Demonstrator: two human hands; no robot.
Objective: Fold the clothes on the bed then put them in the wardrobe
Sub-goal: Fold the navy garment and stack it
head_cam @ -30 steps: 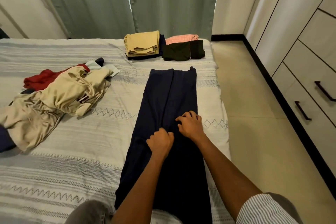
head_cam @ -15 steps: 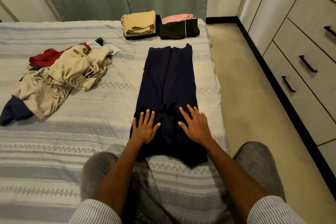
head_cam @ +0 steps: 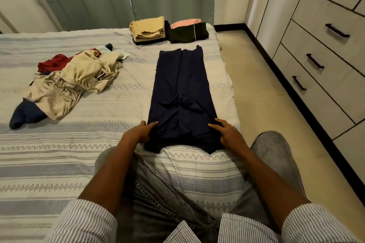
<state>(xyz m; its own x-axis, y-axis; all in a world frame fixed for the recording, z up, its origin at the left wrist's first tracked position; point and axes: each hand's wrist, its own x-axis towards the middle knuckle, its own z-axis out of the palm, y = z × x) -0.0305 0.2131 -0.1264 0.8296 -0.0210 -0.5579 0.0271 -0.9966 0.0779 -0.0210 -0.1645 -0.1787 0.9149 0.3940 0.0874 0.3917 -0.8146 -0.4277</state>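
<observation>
While you kneel on the bed [head_cam: 59, 163] near its right edge, the navy garment [head_cam: 181, 94] lies flat as a long strip ahead of your knees, running away from you toward the far edge. Your left hand [head_cam: 138, 133] grips its near left corner, thumb on top of the cloth and fingers curled at the edge. Your right hand [head_cam: 227, 132] holds the near right corner the same way, forefinger stretched along the fabric and the other fingers curled under. So the garment's near end sits between your two hands, and the rest stretches out beyond them.

At the far right corner of the bed lie two folded piles: a tan stack [head_cam: 148, 28] and, just beside it, a dark fold [head_cam: 188, 34] with a pink one [head_cam: 185, 22] behind. Toward the left, well apart from the navy garment, sits a loose heap [head_cam: 75, 81] of beige, red and navy clothes. Drawers [head_cam: 324, 49] line the wall to your right.
</observation>
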